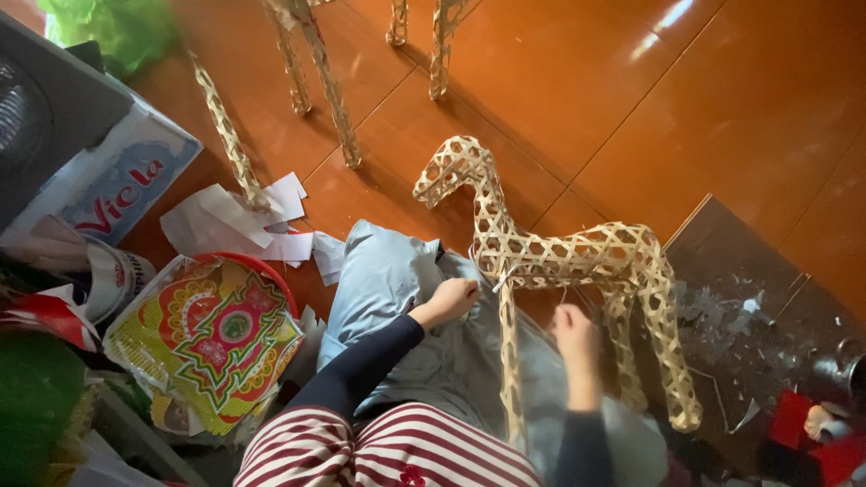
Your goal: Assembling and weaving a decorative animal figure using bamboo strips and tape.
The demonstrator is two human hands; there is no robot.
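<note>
A home craft corner on a polished wooden floor (722, 99): woven bamboo horse frames (559, 252) stand about, with torn paper scraps (244, 225), a stack of colourful printed paper sheets (212, 338) and a cardboard box (117, 180) crowded around.

At centre, the woven horse frame (577, 257) is pale straw in an open lattice. The floor (722, 108) is glossy orange-brown. Lower left, a printed sheet (216, 334) shows red, green and yellow ornament; the sleeve (361, 365) is navy.
</note>
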